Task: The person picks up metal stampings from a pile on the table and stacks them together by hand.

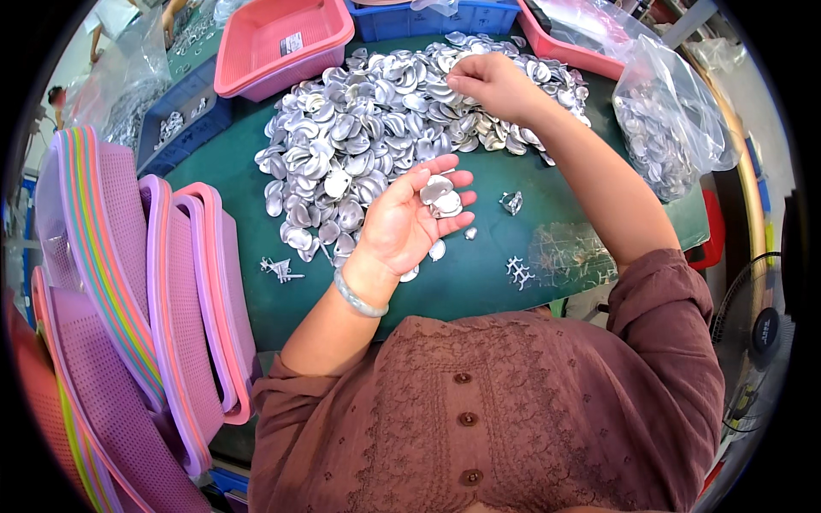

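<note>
A big heap of silver, curved, shell-like metal pieces covers much of the green table. My left hand is palm up at the heap's near edge, fingers stretched and slightly apart, with a few silver metal pieces resting on them. My right hand reaches to the far right part of the heap, its thumb and fingers pinched together. Whatever is between those fingertips is too small or hidden to make out. Below my left fingers lie a loose silver piece and a tiny one.
Small metal castings lie right, and another lies left. A pink basket, a blue crate and a red tray line the back. Stacked purple baskets stand left; a clear bag of pieces sits right.
</note>
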A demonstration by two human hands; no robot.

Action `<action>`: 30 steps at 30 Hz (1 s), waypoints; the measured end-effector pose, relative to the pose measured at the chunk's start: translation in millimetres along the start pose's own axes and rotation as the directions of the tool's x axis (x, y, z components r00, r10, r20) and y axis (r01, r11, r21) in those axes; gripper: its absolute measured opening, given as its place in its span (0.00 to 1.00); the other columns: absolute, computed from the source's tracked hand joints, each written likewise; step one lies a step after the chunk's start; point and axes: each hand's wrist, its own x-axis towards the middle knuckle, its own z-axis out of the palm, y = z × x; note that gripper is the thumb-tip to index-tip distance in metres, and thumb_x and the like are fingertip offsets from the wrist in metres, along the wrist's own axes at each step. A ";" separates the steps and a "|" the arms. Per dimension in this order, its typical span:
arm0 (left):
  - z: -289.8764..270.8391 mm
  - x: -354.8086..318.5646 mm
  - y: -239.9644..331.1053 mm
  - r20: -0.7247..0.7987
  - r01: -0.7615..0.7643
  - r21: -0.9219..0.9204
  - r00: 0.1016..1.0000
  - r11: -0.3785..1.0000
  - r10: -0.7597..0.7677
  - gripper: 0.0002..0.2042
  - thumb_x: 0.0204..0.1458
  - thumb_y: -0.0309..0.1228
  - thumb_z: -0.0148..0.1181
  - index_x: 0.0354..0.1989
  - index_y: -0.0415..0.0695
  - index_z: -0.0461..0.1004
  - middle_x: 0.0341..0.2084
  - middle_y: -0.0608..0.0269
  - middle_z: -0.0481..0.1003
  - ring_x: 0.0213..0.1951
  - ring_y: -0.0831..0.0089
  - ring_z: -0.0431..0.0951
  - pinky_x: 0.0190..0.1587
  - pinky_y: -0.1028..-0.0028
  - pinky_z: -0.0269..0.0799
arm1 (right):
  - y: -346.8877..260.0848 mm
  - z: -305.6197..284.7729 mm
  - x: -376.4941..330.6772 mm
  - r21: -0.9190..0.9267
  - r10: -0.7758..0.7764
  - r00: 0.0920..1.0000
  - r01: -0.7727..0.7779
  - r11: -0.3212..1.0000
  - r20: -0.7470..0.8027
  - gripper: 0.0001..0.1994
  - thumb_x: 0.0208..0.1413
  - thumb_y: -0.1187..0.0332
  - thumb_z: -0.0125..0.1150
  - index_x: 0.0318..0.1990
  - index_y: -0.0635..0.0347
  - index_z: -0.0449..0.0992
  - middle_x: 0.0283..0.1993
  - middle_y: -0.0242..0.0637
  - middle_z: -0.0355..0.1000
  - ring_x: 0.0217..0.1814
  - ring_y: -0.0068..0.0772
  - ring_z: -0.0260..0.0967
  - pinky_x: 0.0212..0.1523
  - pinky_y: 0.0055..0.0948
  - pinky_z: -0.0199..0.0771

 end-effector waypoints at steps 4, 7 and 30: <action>1.7 1.0 0.2 0.029 0.009 -0.009 1.000 1.000 -0.009 0.20 0.55 0.37 0.38 0.52 0.38 0.60 0.44 0.50 0.68 0.44 0.57 0.70 0.45 0.61 0.69 | -11.4 -11.7 -14.6 0.508 0.180 0.961 -0.264 0.820 0.209 0.08 0.48 0.67 0.58 0.29 0.63 0.73 0.22 0.27 0.66 0.22 0.14 0.57 0.24 0.14 0.56; 0.1 1.2 0.2 0.044 0.010 -0.017 0.999 1.000 -0.009 0.20 0.55 0.38 0.38 0.52 0.38 0.60 0.44 0.49 0.68 0.44 0.56 0.70 0.45 0.60 0.69 | -14.8 -9.1 -22.9 0.594 0.210 0.956 -0.291 0.750 0.204 0.06 0.47 0.69 0.58 0.28 0.64 0.73 0.22 0.28 0.67 0.20 0.16 0.56 0.22 0.16 0.56; -4.0 1.1 -2.2 -0.020 0.037 -0.057 0.999 0.998 -0.038 0.19 0.56 0.40 0.40 0.46 0.37 0.65 0.36 0.51 0.72 0.38 0.59 0.73 0.30 0.71 0.74 | -25.3 34.3 18.1 -0.617 -0.023 0.994 0.083 0.782 0.104 0.11 0.39 0.63 0.56 0.24 0.62 0.75 0.26 0.45 0.72 0.31 0.45 0.71 0.33 0.39 0.71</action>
